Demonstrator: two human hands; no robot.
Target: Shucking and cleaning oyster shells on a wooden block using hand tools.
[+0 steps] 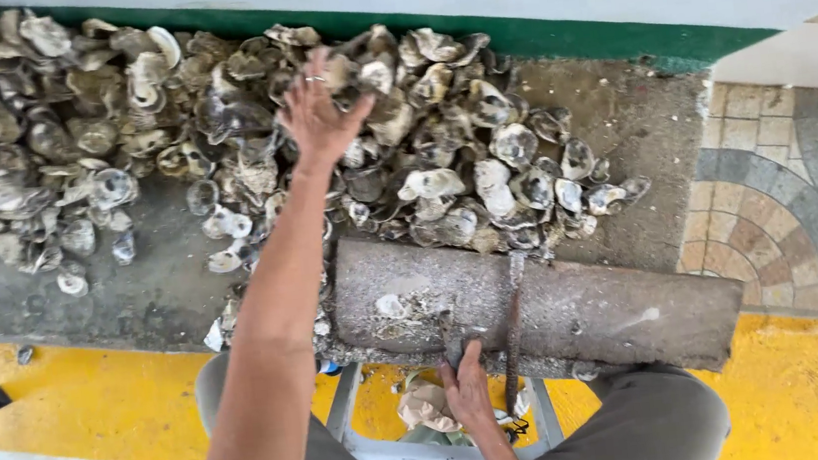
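Just beneath left hand (317, 109): oyster shells (442, 157)

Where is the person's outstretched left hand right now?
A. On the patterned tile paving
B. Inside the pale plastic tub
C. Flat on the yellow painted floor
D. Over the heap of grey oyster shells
D: the left hand is spread above the heap of grey oyster shells, while the right hand stays at the near edge of the rough grey stone slab.

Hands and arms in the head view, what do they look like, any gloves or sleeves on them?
Both are bare. The left hand wears no glove, and its long, lean forearm shows no sleeve, watch or band up to the picture's bottom edge. The right hand is also ungloved, with a bare wrist and short stretch of forearm. No rings can be made out on either.
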